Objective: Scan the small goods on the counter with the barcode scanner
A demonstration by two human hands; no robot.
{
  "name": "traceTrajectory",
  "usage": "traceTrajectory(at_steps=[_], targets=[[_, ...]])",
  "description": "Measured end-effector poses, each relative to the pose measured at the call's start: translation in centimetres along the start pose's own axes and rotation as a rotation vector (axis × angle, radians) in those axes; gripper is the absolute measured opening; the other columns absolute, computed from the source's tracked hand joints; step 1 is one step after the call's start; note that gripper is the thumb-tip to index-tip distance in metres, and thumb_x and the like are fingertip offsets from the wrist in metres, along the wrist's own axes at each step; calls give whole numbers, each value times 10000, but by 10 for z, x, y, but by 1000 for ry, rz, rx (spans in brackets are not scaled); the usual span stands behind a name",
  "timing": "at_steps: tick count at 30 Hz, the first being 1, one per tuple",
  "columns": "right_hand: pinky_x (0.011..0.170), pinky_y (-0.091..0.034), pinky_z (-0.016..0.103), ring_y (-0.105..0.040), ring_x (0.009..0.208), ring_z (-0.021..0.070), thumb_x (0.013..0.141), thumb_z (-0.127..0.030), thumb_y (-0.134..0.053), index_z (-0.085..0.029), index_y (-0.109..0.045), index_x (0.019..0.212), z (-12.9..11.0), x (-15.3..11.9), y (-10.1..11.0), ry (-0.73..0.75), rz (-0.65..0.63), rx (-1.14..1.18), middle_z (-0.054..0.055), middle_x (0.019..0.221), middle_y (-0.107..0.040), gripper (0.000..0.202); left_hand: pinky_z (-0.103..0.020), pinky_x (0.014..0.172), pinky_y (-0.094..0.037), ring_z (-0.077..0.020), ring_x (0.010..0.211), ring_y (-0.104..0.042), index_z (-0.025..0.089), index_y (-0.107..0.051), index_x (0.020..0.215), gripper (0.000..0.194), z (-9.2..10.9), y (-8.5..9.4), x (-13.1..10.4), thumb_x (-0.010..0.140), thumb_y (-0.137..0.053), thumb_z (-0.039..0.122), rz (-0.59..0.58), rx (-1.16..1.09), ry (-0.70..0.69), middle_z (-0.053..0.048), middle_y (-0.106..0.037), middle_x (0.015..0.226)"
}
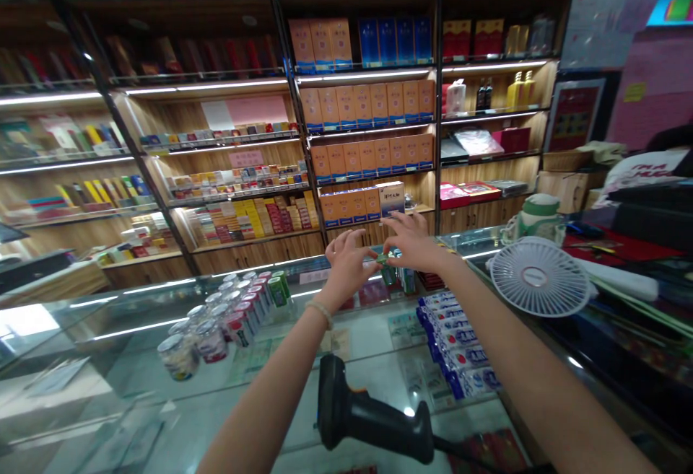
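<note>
Over the far part of the glass counter, my left hand and my right hand meet at a small green pack. Thumbs and fingertips of both hands pinch it from either side; its exact kind is too small to tell. Just beyond and to the right stand small blue-green packs, partly hidden by my right hand. Nearer to me, a black handheld barcode scanner lies on the glass below my forearms. A row of blue-and-white snack packets lies under my right forearm.
Rows of cans and cups stand left on the glass counter. A white fan and a green-lidded jug are at right. Stocked shelves line the back wall. Another person's sleeve shows at far right.
</note>
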State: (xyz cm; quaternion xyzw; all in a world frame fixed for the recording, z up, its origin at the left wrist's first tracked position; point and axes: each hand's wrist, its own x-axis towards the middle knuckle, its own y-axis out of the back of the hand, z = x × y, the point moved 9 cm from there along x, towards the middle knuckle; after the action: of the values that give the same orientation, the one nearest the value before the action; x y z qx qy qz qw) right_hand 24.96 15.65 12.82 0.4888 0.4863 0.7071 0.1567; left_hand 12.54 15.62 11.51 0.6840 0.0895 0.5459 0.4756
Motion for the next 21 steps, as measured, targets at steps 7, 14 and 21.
traceTrajectory(at_steps=[7,14,21], targets=[[1165,-37,672,-188,1493,360,795,-380,-730,-255,-764,925,16,-2,-32,-39,-129,-78,85,1582,-383,183,-597,1159,-182,-327,1423,-319,303,-759,860,128,3,-37,6,775,-788,394,-90,44,-62,-20,-516,1465],[1173,-42,656,-213,1487,346,804,-375,-719,-258,-761,942,21,-3,-54,-39,-161,-93,87,1583,-388,186,-606,1156,-181,-330,1417,-328,313,-748,859,131,-8,-60,3,766,-794,393,-92,30,-94,-1,-529,1456],[1173,-35,649,-203,1500,335,802,-348,-707,-243,-744,919,28,-6,-63,-58,-164,-103,109,1589,-379,162,-562,1159,-202,-296,1414,-358,312,-723,938,182,-7,-74,-7,781,-790,375,-39,14,-102,-7,-530,1468]])
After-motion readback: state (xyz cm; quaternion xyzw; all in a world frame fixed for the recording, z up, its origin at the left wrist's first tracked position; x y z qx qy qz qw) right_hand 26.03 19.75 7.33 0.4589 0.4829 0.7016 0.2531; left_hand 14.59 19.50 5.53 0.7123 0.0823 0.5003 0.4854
